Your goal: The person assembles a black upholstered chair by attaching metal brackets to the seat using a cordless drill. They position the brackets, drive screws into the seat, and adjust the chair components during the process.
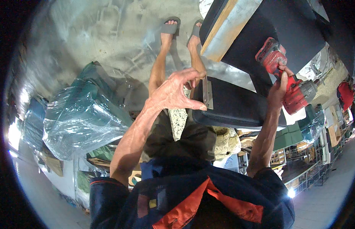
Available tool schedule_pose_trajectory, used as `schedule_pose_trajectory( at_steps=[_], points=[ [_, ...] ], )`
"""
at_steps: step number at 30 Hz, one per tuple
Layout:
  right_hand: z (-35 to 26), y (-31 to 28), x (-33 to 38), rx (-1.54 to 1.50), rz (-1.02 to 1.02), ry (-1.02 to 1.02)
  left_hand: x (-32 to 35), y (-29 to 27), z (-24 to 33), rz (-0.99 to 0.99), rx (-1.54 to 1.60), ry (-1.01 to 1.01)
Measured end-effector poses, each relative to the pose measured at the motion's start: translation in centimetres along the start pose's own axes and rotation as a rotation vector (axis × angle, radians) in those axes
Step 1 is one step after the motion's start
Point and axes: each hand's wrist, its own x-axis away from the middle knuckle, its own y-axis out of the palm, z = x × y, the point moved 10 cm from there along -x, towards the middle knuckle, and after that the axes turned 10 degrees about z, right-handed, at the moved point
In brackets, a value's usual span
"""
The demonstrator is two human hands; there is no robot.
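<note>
My left hand (175, 91) is curved around a small metal angle bracket (208, 95), its fingers at the far end and its thumb at the near end. Holes show in the bracket, which stands at the left end of a black padded piece (238, 101). Whether it is fastened there, I cannot tell. In my right hand (278, 89) is a red cordless drill (295, 95), gripped by the handle over the right part of the black upholstery. Its battery end points up and to the left; its dark nose faces right. The tip is not clearly visible.
A larger black panel (288, 23) with a bare wooden rail (231, 28) lies beyond the padded piece. On the left stands a green bundle wrapped in clear plastic (85, 118). Sandalled feet (169, 28) rest on the concrete floor (120, 34). Stacked goods fill the right background.
</note>
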Motion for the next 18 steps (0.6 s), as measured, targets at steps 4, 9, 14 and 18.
schedule_pose_trajectory(
  at_steps=[4,9,14,18],
  points=[
    [-0.1,-0.9,-0.1,-0.100,-0.020,0.085,-0.3,0.0,-0.2,-0.002,-0.002,-0.011],
    [-3.2,-2.8,-0.1,-0.001,-0.071,0.004,-0.4,0.5,-0.5,-0.026,-0.007,-0.030],
    [-5.6,-3.3,0.0,-0.344,-0.217,0.140,0.1,1.3,-0.7,-0.033,-0.018,-0.035],
    [-6.4,-3.2,-0.2,-0.235,-0.299,0.137,0.4,2.1,-1.0,-0.029,-0.005,-0.043]
  ],
)
